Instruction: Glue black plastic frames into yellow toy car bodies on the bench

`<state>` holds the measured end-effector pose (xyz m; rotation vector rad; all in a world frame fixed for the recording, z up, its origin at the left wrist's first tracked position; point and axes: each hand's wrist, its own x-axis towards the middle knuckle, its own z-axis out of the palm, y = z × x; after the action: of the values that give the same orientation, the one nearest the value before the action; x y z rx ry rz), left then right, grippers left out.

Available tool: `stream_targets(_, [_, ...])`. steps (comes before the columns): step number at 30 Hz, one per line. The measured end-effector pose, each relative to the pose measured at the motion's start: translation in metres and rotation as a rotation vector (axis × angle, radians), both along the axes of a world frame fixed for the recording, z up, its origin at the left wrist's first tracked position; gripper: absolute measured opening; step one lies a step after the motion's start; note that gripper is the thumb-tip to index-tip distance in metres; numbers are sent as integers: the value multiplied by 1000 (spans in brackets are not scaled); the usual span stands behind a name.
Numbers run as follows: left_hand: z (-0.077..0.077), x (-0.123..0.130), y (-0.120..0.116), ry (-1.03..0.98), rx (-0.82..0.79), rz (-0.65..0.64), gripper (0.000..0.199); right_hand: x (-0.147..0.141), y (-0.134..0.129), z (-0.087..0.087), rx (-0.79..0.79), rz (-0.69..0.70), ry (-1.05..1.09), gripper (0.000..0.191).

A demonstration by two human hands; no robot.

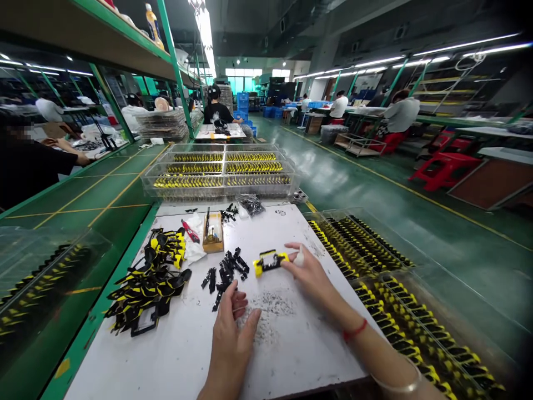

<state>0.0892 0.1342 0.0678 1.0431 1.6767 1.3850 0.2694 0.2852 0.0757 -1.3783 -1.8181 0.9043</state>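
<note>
My right hand (306, 272) grips one end of a yellow-and-black plastic frame part (268, 262) above the white tabletop. My left hand (235, 322) is held over the table with its fingers and thumb apart and nothing between them. Just beyond it lies a loose group of small black plastic pieces (227, 270). Farther left, a heap of yellow-and-black plastic parts (154, 278) sits near the table's edge. Scattered dark specks (270, 311) cover the surface between my hands.
A small wooden box (214, 244) of tools stands beside a red-handled cutter (190, 231). Clear trays of finished-looking parts stand at the back (220, 191) and right (358, 244). A bag of black pieces (252, 204) lies at the far edge. Several people sit at other benches.
</note>
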Motion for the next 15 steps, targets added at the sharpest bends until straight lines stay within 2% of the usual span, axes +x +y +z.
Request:
stream_targets(3, [-7, -7, -17, 120, 39, 74, 49, 6, 55, -6, -2, -61, -5, 45])
stream_targets(6, [-17, -26, -41, 218, 60, 154, 37, 9, 90, -11, -21, -65, -18, 40])
stream_targets(10, [-17, -70, -69, 400, 74, 273, 27, 14, 112, -20, -96, -27, -74, 38])
stream_targets(15, [-2, -129, -80, 620, 2, 457, 27, 20, 125, -34, -180, -8, -163, 27])
